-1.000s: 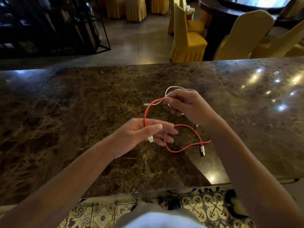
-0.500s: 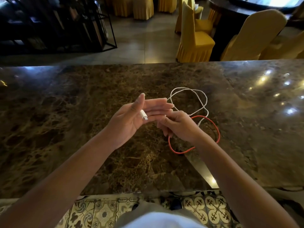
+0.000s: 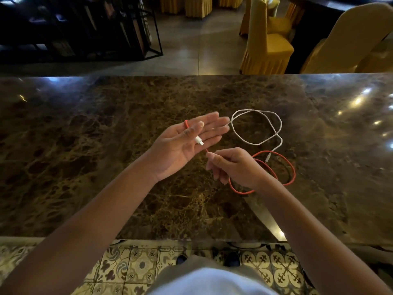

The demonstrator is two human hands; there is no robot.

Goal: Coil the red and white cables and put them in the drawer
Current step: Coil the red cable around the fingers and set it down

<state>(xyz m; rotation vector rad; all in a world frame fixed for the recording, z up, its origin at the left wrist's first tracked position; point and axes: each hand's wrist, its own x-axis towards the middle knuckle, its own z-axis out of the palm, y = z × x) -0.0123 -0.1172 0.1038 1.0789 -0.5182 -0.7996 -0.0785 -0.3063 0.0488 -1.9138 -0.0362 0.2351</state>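
Mid-coil: 2 hands on the red cable [image 3: 274,167].
Left hand [image 3: 187,143] flat, thumb pinning its plug; right hand [image 3: 231,167] pinches it; white cable [image 3: 255,126] at 1 o'clock.

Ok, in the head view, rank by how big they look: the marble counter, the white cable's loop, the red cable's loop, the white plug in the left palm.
1. Marble counter
2-3. White cable and red cable: loops look alike, unranked
4. White plug in the left hand
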